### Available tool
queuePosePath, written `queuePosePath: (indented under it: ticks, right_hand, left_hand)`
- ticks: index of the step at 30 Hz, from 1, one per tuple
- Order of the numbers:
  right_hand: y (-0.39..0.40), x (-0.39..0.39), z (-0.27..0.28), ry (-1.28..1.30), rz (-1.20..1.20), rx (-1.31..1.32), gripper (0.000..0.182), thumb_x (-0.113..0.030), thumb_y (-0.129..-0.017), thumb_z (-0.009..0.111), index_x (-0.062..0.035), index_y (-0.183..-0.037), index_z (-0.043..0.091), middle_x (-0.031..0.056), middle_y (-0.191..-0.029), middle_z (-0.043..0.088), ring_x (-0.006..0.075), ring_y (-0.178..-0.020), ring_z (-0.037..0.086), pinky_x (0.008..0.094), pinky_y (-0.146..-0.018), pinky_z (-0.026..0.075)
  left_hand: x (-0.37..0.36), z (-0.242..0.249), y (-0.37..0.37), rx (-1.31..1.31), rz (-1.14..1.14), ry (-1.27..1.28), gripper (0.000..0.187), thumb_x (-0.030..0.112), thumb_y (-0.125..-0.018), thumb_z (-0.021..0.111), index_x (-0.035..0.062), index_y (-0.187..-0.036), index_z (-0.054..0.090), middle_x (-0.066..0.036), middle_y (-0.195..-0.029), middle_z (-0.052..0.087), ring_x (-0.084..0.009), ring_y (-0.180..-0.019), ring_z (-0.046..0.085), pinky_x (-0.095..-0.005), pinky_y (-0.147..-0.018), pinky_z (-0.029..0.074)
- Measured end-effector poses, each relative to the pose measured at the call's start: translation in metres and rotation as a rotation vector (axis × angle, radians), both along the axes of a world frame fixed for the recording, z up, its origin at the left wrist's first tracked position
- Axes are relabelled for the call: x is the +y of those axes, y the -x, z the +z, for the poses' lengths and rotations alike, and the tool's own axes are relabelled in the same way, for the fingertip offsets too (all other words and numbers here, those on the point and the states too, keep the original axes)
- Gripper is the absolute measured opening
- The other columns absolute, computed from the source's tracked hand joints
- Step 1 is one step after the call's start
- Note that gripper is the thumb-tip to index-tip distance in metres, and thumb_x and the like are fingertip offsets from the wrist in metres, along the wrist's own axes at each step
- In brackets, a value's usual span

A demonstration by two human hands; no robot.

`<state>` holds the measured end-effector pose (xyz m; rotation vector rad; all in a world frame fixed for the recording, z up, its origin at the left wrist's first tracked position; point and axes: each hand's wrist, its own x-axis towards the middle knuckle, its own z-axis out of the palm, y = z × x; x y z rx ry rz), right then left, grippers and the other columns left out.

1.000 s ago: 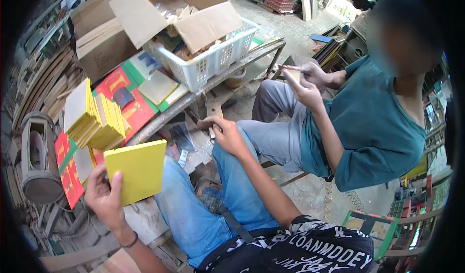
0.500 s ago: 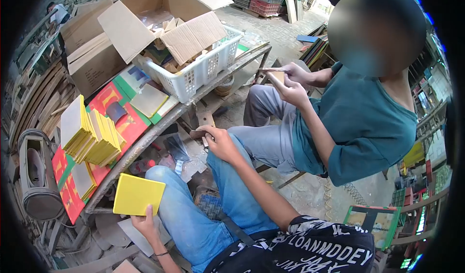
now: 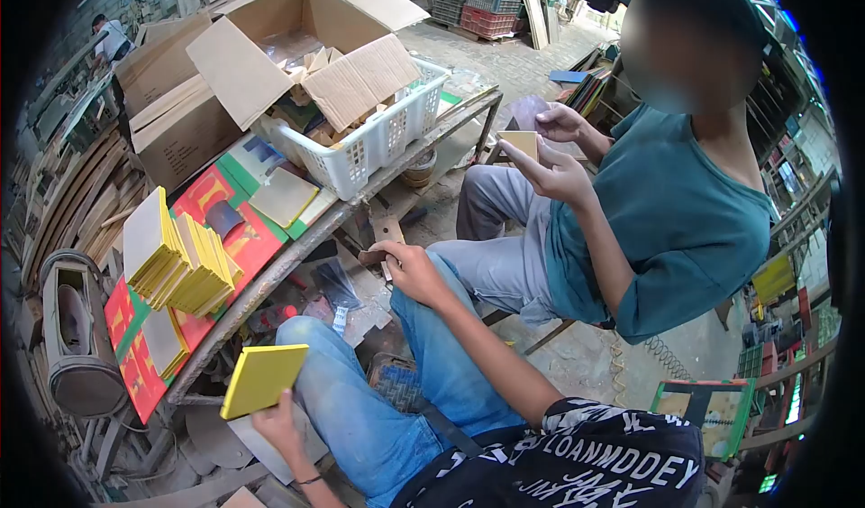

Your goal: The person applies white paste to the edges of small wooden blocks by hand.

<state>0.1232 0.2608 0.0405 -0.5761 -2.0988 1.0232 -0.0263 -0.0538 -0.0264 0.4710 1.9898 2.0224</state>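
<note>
My left hand (image 3: 281,425) grips a yellow-faced square board (image 3: 263,380) by its lower edge, holding it tilted beside my left knee. Over my other knee, my right hand (image 3: 416,274) pinches a small brown piece of sandpaper (image 3: 371,256). To the left on the table is a stack of yellow-edged boards (image 3: 185,256), with a few more boards (image 3: 165,344) lying in front of it. A dark curled sheet (image 3: 223,218) and a single board (image 3: 284,196) lie on the red and green table covering (image 3: 194,192).
A white plastic basket (image 3: 347,167) and open cardboard boxes (image 3: 239,71) with wooden pieces stand at the table's back. Across from me sits a co-worker in a green shirt (image 3: 662,228), holding a small board (image 3: 520,143). A metal cylinder (image 3: 83,337) stands left of the table.
My left hand has turned the yellow board, so its face now looks narrower and its edge shows. My right hand has barely moved. The co-worker's hands have moved apart.
</note>
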Motion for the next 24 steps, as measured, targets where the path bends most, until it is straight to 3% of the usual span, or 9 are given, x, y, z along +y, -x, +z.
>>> queuePosePath:
  ticks: [3,5,9,11,15,17,19,20,24]
  right_hand:
    - [0.0,0.001,-0.003,0.006,0.004,-0.012,0.029,0.006,-0.077,0.045,0.0,-0.102,0.059,0.0206,-0.093,0.065,0.0347,-0.088,0.064,0.0375,-0.079,0.049]
    - [0.0,0.0,0.0,0.022,0.014,0.015,0.029,0.006,-0.077,0.045,0.0007,-0.102,0.059,0.0198,-0.093,0.065,0.0332,-0.089,0.064,0.0365,-0.08,0.049]
    - [-0.002,-0.002,0.009,0.035,0.001,0.002,0.029,0.008,-0.077,0.043,0.0029,-0.1,0.059,0.0176,-0.095,0.067,0.0287,-0.092,0.065,0.0341,-0.083,0.049]
    - [-0.002,-0.002,0.004,0.036,0.01,0.023,0.029,0.007,-0.077,0.044,0.002,-0.101,0.059,0.0186,-0.094,0.066,0.0303,-0.091,0.065,0.0349,-0.082,0.049]
    - [-0.001,0.003,-0.004,-0.042,-0.026,0.011,0.029,0.004,-0.076,0.047,-0.0007,-0.102,0.06,0.0215,-0.091,0.064,0.0356,-0.086,0.063,0.0376,-0.078,0.049]
    - [-0.002,0.004,-0.004,-0.012,-0.03,-0.024,0.03,0.004,-0.076,0.047,-0.0014,-0.102,0.06,0.0221,-0.091,0.064,0.0369,-0.085,0.062,0.0384,-0.077,0.048]
    - [-0.003,0.003,-0.004,0.02,-0.029,-0.053,0.03,0.003,-0.076,0.048,-0.002,-0.103,0.06,0.0227,-0.09,0.063,0.0381,-0.085,0.061,0.0392,-0.076,0.048]
    - [-0.003,0.004,-0.005,0.013,-0.025,-0.027,0.03,0.003,-0.076,0.047,-0.0016,-0.103,0.059,0.0226,-0.09,0.063,0.038,-0.085,0.062,0.0392,-0.076,0.048]
    - [-0.004,0.002,0.002,-0.019,-0.017,0.022,0.031,0.005,-0.076,0.046,-0.0007,-0.103,0.059,0.0226,-0.09,0.063,0.0383,-0.084,0.061,0.0397,-0.075,0.048]
  left_hand:
    - [0.004,0.062,0.013,0.171,-0.013,0.039,0.047,-0.008,-0.079,0.062,-0.005,-0.123,0.047,-0.011,-0.114,0.056,-0.0176,-0.101,0.056,-0.0294,-0.088,0.044]
    - [0.005,0.1,0.017,0.216,-0.009,-0.136,0.046,-0.009,-0.079,0.06,-0.0034,-0.123,0.047,-0.01,-0.114,0.056,-0.0178,-0.102,0.055,-0.0301,-0.09,0.043]
    - [0.003,0.136,0.026,0.362,0.022,-0.167,0.046,-0.01,-0.08,0.057,-0.003,-0.124,0.046,-0.011,-0.115,0.056,-0.0183,-0.103,0.054,-0.0305,-0.092,0.041]
    - [0.008,0.149,0.015,0.356,0.138,-0.358,0.041,-0.01,-0.077,0.057,-0.004,-0.117,0.048,-0.01,-0.107,0.056,-0.0166,-0.094,0.057,-0.0286,-0.086,0.044]
    - [0.005,0.139,0.011,0.368,0.039,-0.387,0.035,-0.011,-0.077,0.057,-0.0007,-0.109,0.049,-0.01,-0.103,0.056,-0.0166,-0.092,0.056,-0.0284,-0.084,0.047]
    - [0.012,0.127,0.006,0.424,-0.014,-0.205,0.031,-0.013,-0.076,0.058,0.0006,-0.103,0.052,-0.008,-0.095,0.056,-0.016,-0.089,0.056,-0.0283,-0.082,0.048]
    - [0.018,0.08,0.005,0.61,-0.125,0.058,0.028,-0.011,-0.077,0.061,0.0001,-0.101,0.054,-0.008,-0.094,0.056,-0.0148,-0.085,0.056,-0.0255,-0.077,0.047]
    - [0.016,0.047,0.001,0.435,-0.13,-0.008,0.027,-0.009,-0.077,0.063,-0.0001,-0.101,0.054,-0.008,-0.094,0.056,-0.0142,-0.084,0.056,-0.0248,-0.075,0.047]
    - [0.015,0.049,-0.013,0.073,-0.039,-0.024,0.025,-0.007,-0.079,0.063,-0.001,-0.101,0.053,-0.008,-0.095,0.057,-0.0127,-0.085,0.055,-0.0238,-0.074,0.046]
